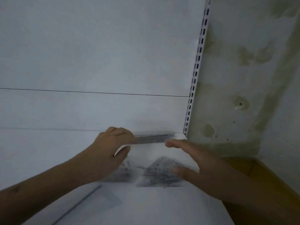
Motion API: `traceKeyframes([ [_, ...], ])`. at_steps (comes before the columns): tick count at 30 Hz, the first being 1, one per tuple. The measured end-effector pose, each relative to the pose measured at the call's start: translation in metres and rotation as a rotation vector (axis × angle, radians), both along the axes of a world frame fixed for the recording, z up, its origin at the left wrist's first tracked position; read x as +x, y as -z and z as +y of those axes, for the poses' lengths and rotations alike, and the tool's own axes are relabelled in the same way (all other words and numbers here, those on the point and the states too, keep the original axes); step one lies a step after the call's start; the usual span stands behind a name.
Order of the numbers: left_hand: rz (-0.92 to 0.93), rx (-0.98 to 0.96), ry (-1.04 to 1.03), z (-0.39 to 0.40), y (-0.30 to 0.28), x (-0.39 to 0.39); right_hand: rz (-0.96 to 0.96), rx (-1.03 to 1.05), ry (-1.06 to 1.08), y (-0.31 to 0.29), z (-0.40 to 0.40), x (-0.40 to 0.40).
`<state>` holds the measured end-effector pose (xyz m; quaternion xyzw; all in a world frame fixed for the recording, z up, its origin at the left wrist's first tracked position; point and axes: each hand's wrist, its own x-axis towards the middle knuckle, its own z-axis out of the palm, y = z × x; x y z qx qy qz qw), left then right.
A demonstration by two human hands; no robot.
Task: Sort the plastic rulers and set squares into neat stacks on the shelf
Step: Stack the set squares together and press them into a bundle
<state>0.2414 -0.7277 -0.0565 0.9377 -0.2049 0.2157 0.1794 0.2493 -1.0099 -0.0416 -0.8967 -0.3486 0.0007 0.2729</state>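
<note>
We judge that we are midway through squaring up a stack: the bundle of clear plastic rulers with dark printed markings [154, 138] lies along the back edge of the white shelf [40, 151], stretching between our two hands and close to the white slotted upright [197, 62] beyond our right fingertips. Our left hand [112, 143] has its fingers curled over the bundle's left end with the thumb beneath, seemingly gripping it. Our right hand [191, 157] is spread flat, fingers straight, fingertips at or just short of the bundle's right end; blur hides any contact. Below both hands lies a loose heap of transparent plastic set squares [155, 174], the right thumb over it. Nearer us, below the left forearm, lies another clear ruler with a dark edge [84, 202]. Next we likely tap the ends flush, then gather the set squares.
</note>
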Motion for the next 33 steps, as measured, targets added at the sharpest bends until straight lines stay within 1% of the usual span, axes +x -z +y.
traceKeyframes([
  [4,0.010,-0.013,-0.180,0.087,0.000,-0.058,-0.079,-0.042,-0.146,-0.016,0.081,-0.021],
  [9,0.012,-0.014,-0.377,0.218,0.012,-0.160,-0.126,-0.092,-0.315,-0.020,0.212,-0.070],
  [12,0.010,-0.015,-0.495,0.302,0.019,-0.224,-0.123,-0.129,-0.417,-0.014,0.292,-0.105],
  [16,-0.002,-0.109,-0.619,0.392,0.032,-0.291,-0.085,-0.190,-0.534,-0.006,0.390,-0.139],
  [19,0.084,-0.173,-0.674,0.437,0.040,-0.324,-0.022,-0.284,-0.572,0.002,0.450,-0.154],
  [21,0.149,-0.179,-0.709,0.458,0.042,-0.335,-0.021,-0.344,-0.588,0.010,0.485,-0.158],
  [25,0.171,-0.204,-0.744,0.495,0.044,-0.333,-0.108,-0.462,-0.563,0.026,0.553,-0.155],
  [29,0.227,-0.155,-0.737,0.547,0.045,-0.312,-0.162,-0.565,-0.579,0.039,0.611,-0.140],
  [33,0.378,-0.082,-0.776,0.606,0.038,-0.271,-0.176,-0.580,-0.644,0.044,0.657,-0.124],
])
